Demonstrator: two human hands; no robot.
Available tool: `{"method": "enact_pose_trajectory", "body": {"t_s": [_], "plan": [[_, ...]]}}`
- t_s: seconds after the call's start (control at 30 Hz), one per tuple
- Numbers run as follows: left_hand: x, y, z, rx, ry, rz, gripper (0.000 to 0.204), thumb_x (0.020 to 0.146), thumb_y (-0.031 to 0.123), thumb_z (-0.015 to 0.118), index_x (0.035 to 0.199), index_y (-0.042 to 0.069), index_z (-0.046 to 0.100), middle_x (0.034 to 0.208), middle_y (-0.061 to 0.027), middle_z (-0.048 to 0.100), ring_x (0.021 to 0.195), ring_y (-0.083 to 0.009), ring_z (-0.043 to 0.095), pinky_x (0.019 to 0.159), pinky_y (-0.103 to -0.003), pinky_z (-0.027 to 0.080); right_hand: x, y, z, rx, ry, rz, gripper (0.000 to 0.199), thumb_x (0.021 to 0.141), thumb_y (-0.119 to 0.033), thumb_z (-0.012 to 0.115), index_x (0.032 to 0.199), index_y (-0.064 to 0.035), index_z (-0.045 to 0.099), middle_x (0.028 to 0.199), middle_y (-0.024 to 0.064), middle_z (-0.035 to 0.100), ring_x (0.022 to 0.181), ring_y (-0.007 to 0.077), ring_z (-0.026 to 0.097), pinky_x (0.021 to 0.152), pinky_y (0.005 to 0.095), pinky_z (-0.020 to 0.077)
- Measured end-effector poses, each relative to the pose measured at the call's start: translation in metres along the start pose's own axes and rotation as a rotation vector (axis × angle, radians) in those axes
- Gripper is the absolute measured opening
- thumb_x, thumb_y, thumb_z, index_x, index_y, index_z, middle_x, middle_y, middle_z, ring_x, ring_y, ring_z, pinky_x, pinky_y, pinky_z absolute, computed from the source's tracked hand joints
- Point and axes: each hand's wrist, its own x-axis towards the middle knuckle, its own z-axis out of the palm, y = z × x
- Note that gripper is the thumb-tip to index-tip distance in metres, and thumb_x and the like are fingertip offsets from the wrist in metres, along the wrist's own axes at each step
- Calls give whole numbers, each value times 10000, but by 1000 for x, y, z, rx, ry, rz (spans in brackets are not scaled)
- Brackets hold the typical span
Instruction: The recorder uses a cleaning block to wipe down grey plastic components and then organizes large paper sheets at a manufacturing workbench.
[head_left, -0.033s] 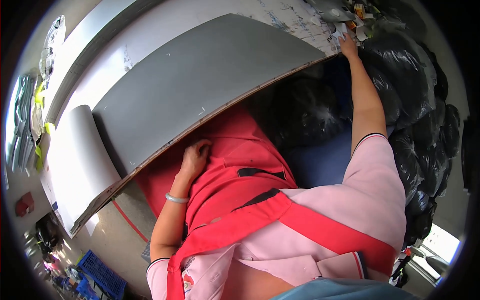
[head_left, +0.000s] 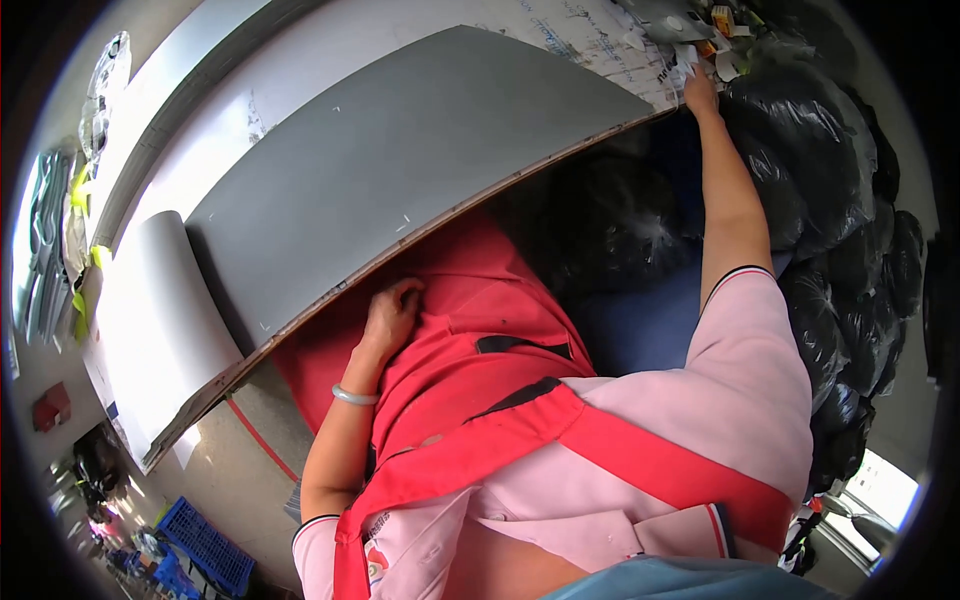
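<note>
My right hand (head_left: 702, 92) is stretched out to the far right corner of the table, its fingers closed at a small whitish piece (head_left: 685, 60) beside a heap of odds and ends. What exactly the fingers grip is too small to make out. On the red apron (head_left: 470, 310) over my lap rests my left hand (head_left: 393, 318), loosely curled, with nothing visible in it and a pale bangle (head_left: 354, 396) on the wrist. A grey sheet (head_left: 400, 150) with small white corner marks lies flat across the table in front of me, apart from both hands.
A white roll (head_left: 165, 290) lies at the sheet's left end. Black plastic bags (head_left: 800, 150) are piled along the right, with more under the table. Small boxes and scraps (head_left: 722, 20) clutter the far right corner. A blue crate (head_left: 205, 545) stands on the floor at lower left.
My right hand has shifted slightly to the right at the table corner, and the whitish piece by its fingers has changed position. My left hand and the grey sheet have stayed put.
</note>
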Motion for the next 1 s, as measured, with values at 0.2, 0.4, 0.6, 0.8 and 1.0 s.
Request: {"method": "enact_pose_trajectory", "body": {"t_s": [0.2,0.4,0.6,0.8,1.0], "plan": [[-5,-4,0,50,35,-45,130,945,66,593,1034,10,669,895,-147,690,800,-199,655,742,-331,523,-7,-39,29,-39,-65,-150,665,959,-31,528,1509,-383,398,1574,262,283,1143,489,576,847,571,558],[2,-2,1,71,30,8,151,956,99,596,1056,23,680,866,-161,686,772,-211,661,726,-337,525,12,2,2,92,5,-172,646,931,-124,562,1479,-440,436,1476,149,428,1254,417,518,1007,542,478],[-9,-8,-2,85,55,3,198,948,100,606,1106,15,691,950,-199,710,831,-266,697,757,-370,537,-62,-80,-23,1180,60,-33,486,992,-101,615,1466,-126,510,1446,120,522,1224,248,591,956,343,509],[-26,-4,-11,147,70,94,214,913,92,598,1086,30,707,1047,-221,701,977,-409,668,844,-450,541,-229,-251,-80,1701,-767,-193,431,1010,-19,519,1439,-57,511,1360,129,594,668,37,532,522,163,434],[-53,-12,-34,114,132,60,209,893,79,609,1069,23,708,1045,-194,685,984,-404,652,853,-447,536,-311,-356,-118,2061,-1244,-171,461,1095,-293,416,1532,-153,376,1454,165,518,572,38,475,505,149,426]]}}
